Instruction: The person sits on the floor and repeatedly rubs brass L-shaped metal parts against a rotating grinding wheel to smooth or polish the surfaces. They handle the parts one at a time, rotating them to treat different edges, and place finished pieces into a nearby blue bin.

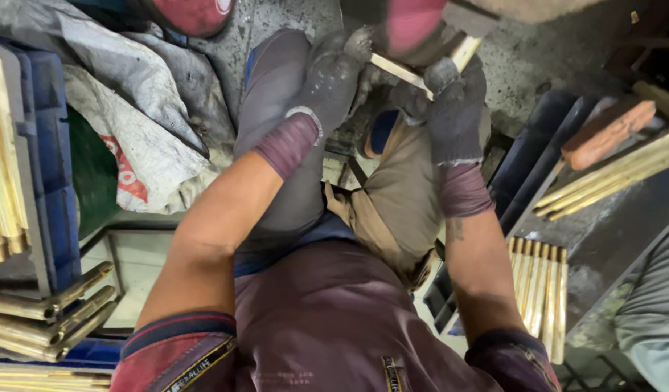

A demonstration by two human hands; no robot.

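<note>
Blue crate (55,167) at left edge, brass tubes (48,316) stacked below. Crumpled white sack (138,138) beside it. Brick (609,132) and brass rods (541,294) at right.

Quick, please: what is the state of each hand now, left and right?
Left hand: gloved, closed on one end of the brass bar.
Right hand: gloved, closed around the same bar.
</note>
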